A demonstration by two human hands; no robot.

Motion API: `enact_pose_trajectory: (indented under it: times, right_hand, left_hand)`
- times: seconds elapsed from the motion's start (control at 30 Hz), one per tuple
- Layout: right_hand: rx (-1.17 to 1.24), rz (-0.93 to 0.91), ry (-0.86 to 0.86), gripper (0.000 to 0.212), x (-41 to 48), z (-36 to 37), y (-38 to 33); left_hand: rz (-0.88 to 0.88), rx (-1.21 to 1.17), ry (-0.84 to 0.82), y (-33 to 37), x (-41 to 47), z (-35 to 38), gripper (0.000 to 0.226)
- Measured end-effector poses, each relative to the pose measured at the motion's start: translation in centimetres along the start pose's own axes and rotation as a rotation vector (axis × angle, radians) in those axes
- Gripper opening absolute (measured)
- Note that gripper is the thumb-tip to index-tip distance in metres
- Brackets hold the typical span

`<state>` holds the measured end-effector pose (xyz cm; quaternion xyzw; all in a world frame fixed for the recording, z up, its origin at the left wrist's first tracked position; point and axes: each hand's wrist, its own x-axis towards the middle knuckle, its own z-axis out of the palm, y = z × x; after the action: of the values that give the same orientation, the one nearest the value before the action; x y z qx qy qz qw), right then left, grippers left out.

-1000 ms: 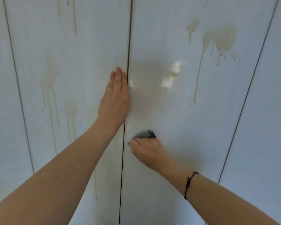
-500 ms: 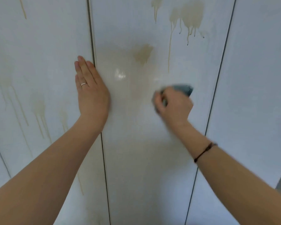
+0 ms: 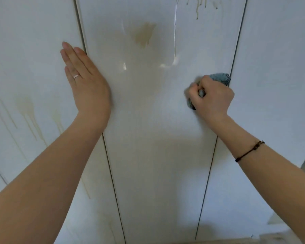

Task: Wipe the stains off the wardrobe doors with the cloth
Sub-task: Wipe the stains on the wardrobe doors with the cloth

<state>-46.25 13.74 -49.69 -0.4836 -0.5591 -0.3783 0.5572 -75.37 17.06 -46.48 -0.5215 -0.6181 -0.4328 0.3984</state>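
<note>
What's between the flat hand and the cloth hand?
Head view: only bare glossy white door between left hand and right hand gripping the blue-grey cloth; the brown smear sits higher.

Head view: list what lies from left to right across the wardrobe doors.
Drip stains on the left door → left hand pressed flat → brown smear on the middle door → right hand gripping the cloth → right door.
</note>
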Motion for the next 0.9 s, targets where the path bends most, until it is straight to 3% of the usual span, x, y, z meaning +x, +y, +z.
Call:
enact_pose_trajectory:
  times: [0.07, 0.13, 0.23, 0.33, 0.47, 0.57, 0.63, 0.8, 0.9]
  right_hand:
    - [0.011, -0.037, 0.031, 0.040, -3.8, 0.8, 0.3]
    - [0.049, -0.252, -0.003, 0.038, -12.1, 1.6, 1.4]
    - [0.038, -0.457, -0.266, 0.034, -21.9, 1.0, 3.4]
    - [-0.044, -0.564, -0.250, 0.033, -20.1, 0.9, 5.0]
    - [-0.160, -0.274, 0.022, 0.038, -9.0, 0.2, 6.6]
    - [-0.092, 0.001, 0.065, 0.038, -6.7, -0.2, 6.4]
    - [-0.075, 0.110, 0.044, 0.037, -10.2, -0.2, 6.1]
    - [-0.127, 0.085, -0.217, 0.039, -17.7, -2.2, 7.4]
    - [-0.035, 0.533, -0.168, 0.033, -12.8, -3.5, 8.8]
  left_hand:
    - [0.018, 0.036, 0.002, 0.0, -0.2, 0.2, 0.054]
    - [0.039, 0.070, -0.012, 0.0, -0.3, 0.2, 0.057]
    - [0.003, 0.055, -0.045, 0.2, -0.5, -0.5, 0.061]
    - [-0.007, 0.042, -0.052, 0.0, -0.3, -0.6, 0.065]
    - [-0.003, -0.011, -0.030, -0.1, -0.3, -0.2, 0.055]
    - [-0.035, -0.069, -0.029, 0.0, -0.3, -0.1, 0.053]
    - [-0.031, -0.079, -0.032, 0.1, -0.4, -0.1, 0.052]
    - [-0.026, -0.070, -0.071, 0.0, -0.5, -0.7, 0.054]
    - [-0.020, -0.074, -0.098, -0.1, -0.5, -1.0, 0.056]
